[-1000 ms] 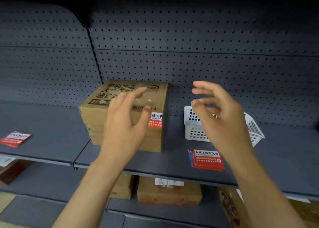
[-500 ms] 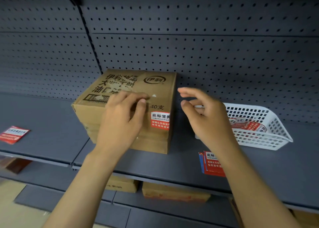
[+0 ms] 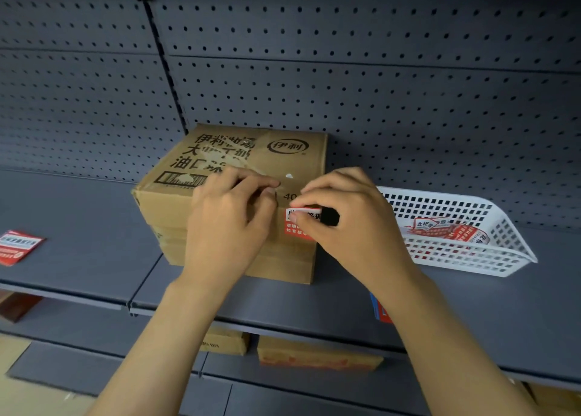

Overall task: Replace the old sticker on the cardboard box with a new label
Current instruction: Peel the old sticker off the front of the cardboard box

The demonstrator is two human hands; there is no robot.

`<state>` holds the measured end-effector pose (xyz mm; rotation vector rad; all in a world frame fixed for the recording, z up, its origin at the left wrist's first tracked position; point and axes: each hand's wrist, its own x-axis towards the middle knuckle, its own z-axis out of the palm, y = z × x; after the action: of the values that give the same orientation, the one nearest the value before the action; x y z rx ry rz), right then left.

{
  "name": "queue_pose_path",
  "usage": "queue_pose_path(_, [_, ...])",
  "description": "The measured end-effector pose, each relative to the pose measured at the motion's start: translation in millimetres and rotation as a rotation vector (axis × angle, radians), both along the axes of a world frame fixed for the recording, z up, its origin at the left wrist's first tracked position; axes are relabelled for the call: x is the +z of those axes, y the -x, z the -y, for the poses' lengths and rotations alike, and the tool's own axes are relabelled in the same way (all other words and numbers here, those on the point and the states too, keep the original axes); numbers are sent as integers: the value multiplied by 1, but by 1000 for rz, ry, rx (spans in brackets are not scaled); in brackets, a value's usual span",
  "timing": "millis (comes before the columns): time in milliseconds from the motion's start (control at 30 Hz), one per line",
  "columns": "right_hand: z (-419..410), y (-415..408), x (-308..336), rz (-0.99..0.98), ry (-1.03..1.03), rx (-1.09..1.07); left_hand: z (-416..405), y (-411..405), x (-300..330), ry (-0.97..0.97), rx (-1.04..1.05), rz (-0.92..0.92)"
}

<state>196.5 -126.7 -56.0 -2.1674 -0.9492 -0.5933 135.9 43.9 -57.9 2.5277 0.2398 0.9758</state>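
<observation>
At the centre of the frame the cardboard box [image 3: 251, 176] sits on the grey shelf [image 3: 94, 258], its near face turned toward me. The old sticker [image 3: 300, 223], red and white, is still stuck near the right end of that face, so as far as I can judge the job has barely begun: nothing is peeled and no new label is on.

My left hand [image 3: 226, 227] lies against the front of the box, fingers curled over its top edge, steadying it; it has hold of nothing else. My right hand [image 3: 349, 223] is pinched down, thumb and forefinger nearly closed right at the sticker's upper edge. I cannot tell whether a corner has lifted yet, since my fingers cover that spot.

At right of centre a white basket [image 3: 503, 258] holds crumpled red-and-white stickers [image 3: 449, 230], cast-offs by the look of them. A stack of labels [image 3: 382, 313] peeks out from behind my right wrist at the shelf's front edge, and another red label [image 3: 19, 245] lies at the far left. What remains, I reckon: peel, discard, take a fresh label, press it on.
</observation>
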Motion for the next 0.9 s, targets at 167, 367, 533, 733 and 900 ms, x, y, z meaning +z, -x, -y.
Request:
queue_pose_path(167, [1,-1,-2,-1,-41,52,-2,-2,-2,-8,0,-11])
queue_pose_path(367, [5,-3,-4,11,-67,138,-3,-3,-1,-85,25,-75])
queue_pose_path(533, [12,-6,-7,-21,-43,195,-3,-3,-2,-101,31,-81])
queue_pose_path(733, [15,-7,-6,21,-46,232,-8,-4,0,-61,-12,-71])
queue_pose_path(900, [19,-10,-9,42,-47,260,-10,-7,-4,-34,-36,-63])
